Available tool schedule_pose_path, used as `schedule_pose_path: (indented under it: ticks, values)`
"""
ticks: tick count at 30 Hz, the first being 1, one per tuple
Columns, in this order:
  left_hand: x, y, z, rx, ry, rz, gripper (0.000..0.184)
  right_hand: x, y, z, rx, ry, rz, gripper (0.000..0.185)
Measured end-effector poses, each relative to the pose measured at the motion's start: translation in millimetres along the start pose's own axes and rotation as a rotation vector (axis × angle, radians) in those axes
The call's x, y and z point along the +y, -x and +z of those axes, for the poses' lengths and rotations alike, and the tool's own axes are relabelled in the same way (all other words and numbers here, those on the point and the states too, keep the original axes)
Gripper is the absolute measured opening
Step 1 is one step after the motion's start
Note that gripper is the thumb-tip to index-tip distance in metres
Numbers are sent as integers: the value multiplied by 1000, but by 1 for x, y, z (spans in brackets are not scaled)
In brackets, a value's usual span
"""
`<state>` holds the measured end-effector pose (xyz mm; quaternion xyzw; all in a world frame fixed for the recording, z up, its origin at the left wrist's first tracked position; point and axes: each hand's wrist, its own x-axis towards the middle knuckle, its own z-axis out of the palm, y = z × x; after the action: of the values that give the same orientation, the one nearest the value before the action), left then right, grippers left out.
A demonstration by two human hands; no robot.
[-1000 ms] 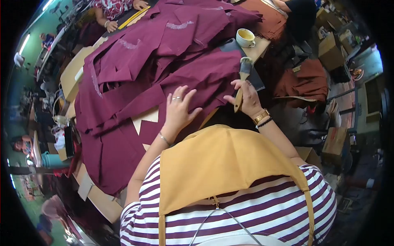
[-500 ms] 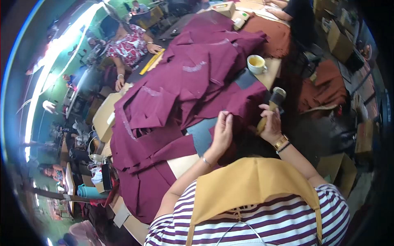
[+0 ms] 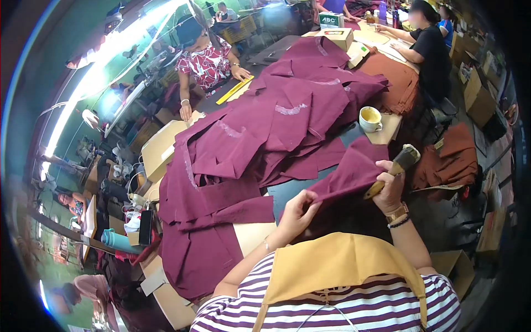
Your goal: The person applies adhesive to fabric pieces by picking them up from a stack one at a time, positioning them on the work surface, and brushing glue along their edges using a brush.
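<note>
A maroon fabric piece [image 3: 354,171] is lifted between my hands, with its near edge pinched by my left hand [image 3: 298,213]. My right hand [image 3: 390,191] is closed around the wooden handle of a brush [image 3: 406,157], bristles pointing up and right, and touches the right end of the same fabric. Beneath the fabric shows a dark blue-grey board [image 3: 287,190]. More maroon pieces [image 3: 238,133] lie heaped to the left, some with whitish marks. A white cup [image 3: 370,119] with yellowish contents stands beyond the lifted piece.
Across the heap, a person [image 3: 206,63] rests both hands near a yellow ruler [image 3: 235,89]. Another person in black [image 3: 431,55] is at the far right. Rust-brown cloth [image 3: 390,77] lies on the table, more [image 3: 451,157] at the right. A cardboard box [image 3: 163,149] stands left.
My left hand has gone from open over the heap to pinching a maroon piece, now raised off the board. The brush stays in my right hand. The view has shifted, showing more of the far side.
</note>
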<state>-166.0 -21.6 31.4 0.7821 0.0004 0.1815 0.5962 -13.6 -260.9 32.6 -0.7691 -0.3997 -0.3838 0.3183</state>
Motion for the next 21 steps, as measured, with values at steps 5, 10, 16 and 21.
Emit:
schedule_pose_path:
  ticks: [5, 10, 16, 21]
  values:
    - [4, 31, -28, 14, -417, 94, 20, 10, -17, -25, -47, 30, -85, 39]
    - [10, 37, -41, 39, -617, 117, 23, 18, -20, -41, -78, 45, -44, 31]
    - [21, 26, -50, 78, -670, 209, 31, 30, -30, -64, -47, 138, -76, 24]
    - [33, 24, -48, -4, -622, 127, 33, 35, -29, -77, 3, 136, 13, 18]
